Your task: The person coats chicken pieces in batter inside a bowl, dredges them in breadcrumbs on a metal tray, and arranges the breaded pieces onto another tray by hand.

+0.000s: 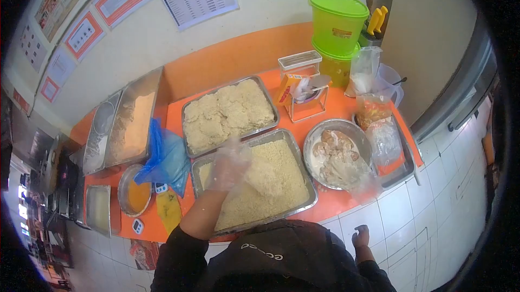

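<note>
My left hand [230, 168], in a clear plastic glove, is over the left part of a metal tray of pale crumbs [254, 205]. Motion smears its fingers, so their grip is unclear. Just right of it, a crumb-covered piece [264, 177] lies on the crumbs. My right hand [362, 236] hangs bare above the tiled floor, fingers loosely apart, with nothing in it. Behind the crumb tray is another tray of coated pieces [230, 110]. To the right stands a steel bowl [310, 165] of raw-looking meat pieces [337, 151] in white liquid, with clear plastic [363, 186] over its rim.
At left are a deep pan of orange-tinted powder [135, 129], a blue plastic bag [168, 156], a bowl of orange liquid [136, 194] and a small timer [138, 226]. Green tubs [338, 24], a wire rack [306, 110] and bagged goods [382, 135] stand at right.
</note>
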A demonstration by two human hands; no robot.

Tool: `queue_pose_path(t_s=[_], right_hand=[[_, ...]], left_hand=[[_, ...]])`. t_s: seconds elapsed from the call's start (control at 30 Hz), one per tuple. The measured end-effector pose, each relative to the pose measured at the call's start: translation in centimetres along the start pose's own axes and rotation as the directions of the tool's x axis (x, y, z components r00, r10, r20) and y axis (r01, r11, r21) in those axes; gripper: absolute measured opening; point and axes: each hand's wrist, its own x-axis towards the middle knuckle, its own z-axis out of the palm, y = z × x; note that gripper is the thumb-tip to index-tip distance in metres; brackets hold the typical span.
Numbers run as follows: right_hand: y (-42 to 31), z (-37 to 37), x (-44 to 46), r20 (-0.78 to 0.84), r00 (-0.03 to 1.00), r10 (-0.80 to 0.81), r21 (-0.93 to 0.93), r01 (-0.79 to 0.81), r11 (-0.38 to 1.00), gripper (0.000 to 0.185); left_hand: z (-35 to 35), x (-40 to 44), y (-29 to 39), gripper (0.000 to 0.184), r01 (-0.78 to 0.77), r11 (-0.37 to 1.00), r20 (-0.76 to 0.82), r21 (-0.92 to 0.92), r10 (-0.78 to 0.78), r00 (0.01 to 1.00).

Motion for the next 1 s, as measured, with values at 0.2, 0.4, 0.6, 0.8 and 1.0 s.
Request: queue_pose_path(t_s=[0.2,0.4,0.6,0.8,1.0], right_hand=[[2.0,0.6,-1.8,0.077,0.991,0.106,-0.026,-0.104,0.994,0.023],[1.2,0.4,-0.7,0.028,0.997,0.069,-0.006,-0.069,0.998,0.024],[0.0,0.8,0.2,0.016,1.000,0.014,0.010,-0.015,1.000,0.024],[0.6,0.6,-0.5,0.013,0.999,0.038,-0.007,-0.038,0.999,0.023],[2.1,0.2,-1.6,0.078,0.990,0.122,-0.050,-0.118,0.992,0.022]], left_hand=[[5.3,-7.4,0.1,0.068,0.139,0.990,0.079,0.005,-0.139,0.987],[10.7,-8.7,-5.0,0.058,0.145,0.981,0.179,-0.130,-0.121,0.976],[10.7,-3.3,-5.2,0.061,0.171,0.812,0.020,-0.559,-0.192,0.981],[7.4,-3.2,-0.7,0.078,-0.162,0.980,-0.067,-0.116,0.155,0.986],[7.2,-0.7,1.4,0.075,-0.404,0.865,-0.048,-0.297,0.409,0.911]])
